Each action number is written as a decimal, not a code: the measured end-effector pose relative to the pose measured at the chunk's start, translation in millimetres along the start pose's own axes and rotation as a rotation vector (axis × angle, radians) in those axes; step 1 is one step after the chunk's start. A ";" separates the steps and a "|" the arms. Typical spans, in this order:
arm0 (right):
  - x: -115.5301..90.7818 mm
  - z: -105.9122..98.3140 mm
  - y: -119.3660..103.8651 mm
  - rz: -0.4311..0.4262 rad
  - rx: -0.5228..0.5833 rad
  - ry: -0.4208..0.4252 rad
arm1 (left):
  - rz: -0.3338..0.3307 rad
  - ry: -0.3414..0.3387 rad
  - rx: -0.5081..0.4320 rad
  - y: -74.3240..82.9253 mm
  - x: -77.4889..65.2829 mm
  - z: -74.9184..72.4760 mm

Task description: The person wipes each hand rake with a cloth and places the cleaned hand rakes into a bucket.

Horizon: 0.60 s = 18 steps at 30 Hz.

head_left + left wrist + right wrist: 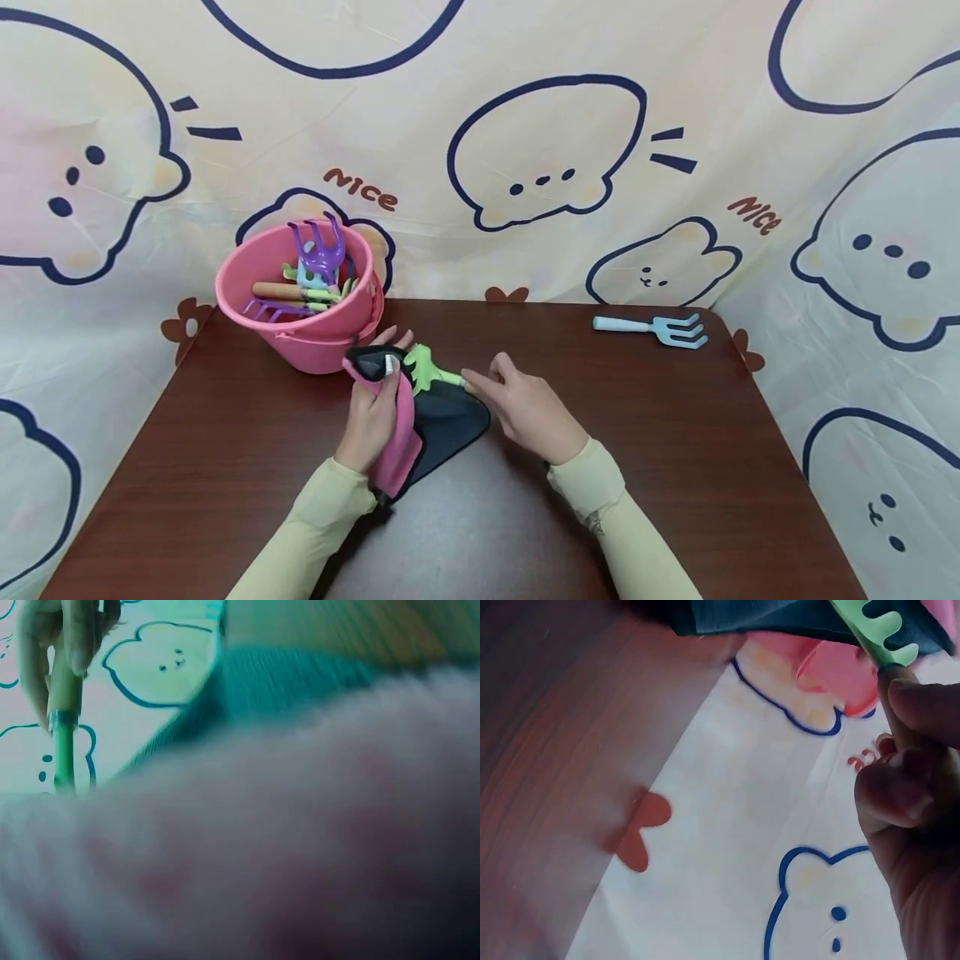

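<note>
My left hand [372,417] grips a black and pink fabric pouch [450,421] near its mouth, with the thumb on the near side. In my right hand [536,412] is a small green hand rake [423,369], held by its wooden handle [66,694]. The rake's green tines lie over the black side of the pouch, close to its opening; whether they touch the fabric I cannot tell. The right wrist view shows my thumb and fingers around the handle, with the green head [885,634] in front of the dark cloth. Blurred pink fabric fills most of the left wrist view.
A pink bucket [315,350] stands at the back left, holding purple, blue and green garden tools, some with wooden handles. At the back right of the brown table [675,467] lies a light blue hand fork [651,327]. A cartoon-printed cloth [420,125] hangs behind.
</note>
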State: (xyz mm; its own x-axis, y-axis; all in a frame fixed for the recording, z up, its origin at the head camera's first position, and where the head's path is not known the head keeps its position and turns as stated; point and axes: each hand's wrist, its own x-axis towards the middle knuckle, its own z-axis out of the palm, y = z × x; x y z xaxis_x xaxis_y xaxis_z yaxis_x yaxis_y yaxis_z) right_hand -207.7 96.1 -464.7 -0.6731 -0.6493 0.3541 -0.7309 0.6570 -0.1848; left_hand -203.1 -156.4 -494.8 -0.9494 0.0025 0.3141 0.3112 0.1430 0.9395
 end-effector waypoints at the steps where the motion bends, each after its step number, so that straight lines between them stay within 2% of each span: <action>1: 0.6 1.2 -3.3 -0.023 -0.009 -0.006 | -0.013 -0.019 -0.020 0.8 -0.7 0.1; 4: 2.1 3.4 -11.2 -0.069 -0.033 -0.016 | -0.026 -0.039 -0.009 4.5 -2.0 -1.6; 7: 1.9 2.8 -12.7 -0.064 -0.040 -0.006 | -0.012 0.036 0.030 6.9 -0.9 -6.2; 10: -0.2 -1.0 -8.8 -0.027 -0.017 0.013 | -0.031 0.127 0.090 8.7 0.6 -10.9; 13: -2.3 -7.4 -3.8 -0.009 0.021 0.021 | -0.162 0.162 0.112 11.0 1.2 -13.7; 16: -3.3 -14.7 1.1 -0.005 0.036 0.032 | -0.272 0.178 -0.007 13.0 3.2 -15.3; 18: -4.1 -19.4 4.6 0.009 0.035 0.050 | -0.295 0.203 -0.125 14.2 5.8 -16.0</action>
State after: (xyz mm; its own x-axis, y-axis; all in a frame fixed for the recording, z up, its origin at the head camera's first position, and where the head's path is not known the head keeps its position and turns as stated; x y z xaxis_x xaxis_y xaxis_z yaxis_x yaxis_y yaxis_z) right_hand -206.1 109.2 -449.2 -0.6737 -0.6232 0.3972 -0.7291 0.6480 -0.2201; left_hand -203.5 -170.2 -477.4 -0.9751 -0.2188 0.0360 0.0399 -0.0133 0.9991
